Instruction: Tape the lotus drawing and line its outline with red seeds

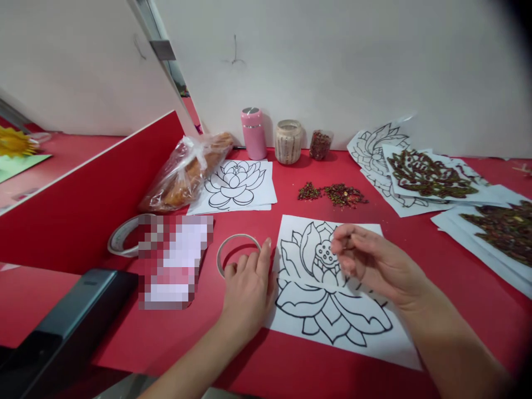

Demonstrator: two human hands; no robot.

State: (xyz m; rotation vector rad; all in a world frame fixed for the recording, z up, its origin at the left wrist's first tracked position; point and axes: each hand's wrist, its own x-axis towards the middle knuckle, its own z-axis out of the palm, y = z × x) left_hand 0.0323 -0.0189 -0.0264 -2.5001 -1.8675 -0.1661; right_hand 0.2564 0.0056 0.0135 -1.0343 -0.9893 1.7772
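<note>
A white sheet with a black lotus outline [332,310] lies on the red table, a crease or seam running across its middle. My left hand [249,282] rests at the sheet's left edge, fingers apart, beside a thin roll of tape [221,247] that it partly covers. Over the sheet's upper right hovers my right hand [369,260], its fingers curled with the tips close together; whatever they may hold is too small to make out. Behind the sheet sit two small piles of red and green beans [310,191] [344,195].
Along the back stand a pink bottle [253,136], a ribbed jar [288,143] and a small cup of beans [320,145]. Bagged bread [191,174] and another drawing [236,185] lie back left. Bean-covered sheets [432,174] are at right; a larger tape roll [122,237] is at left.
</note>
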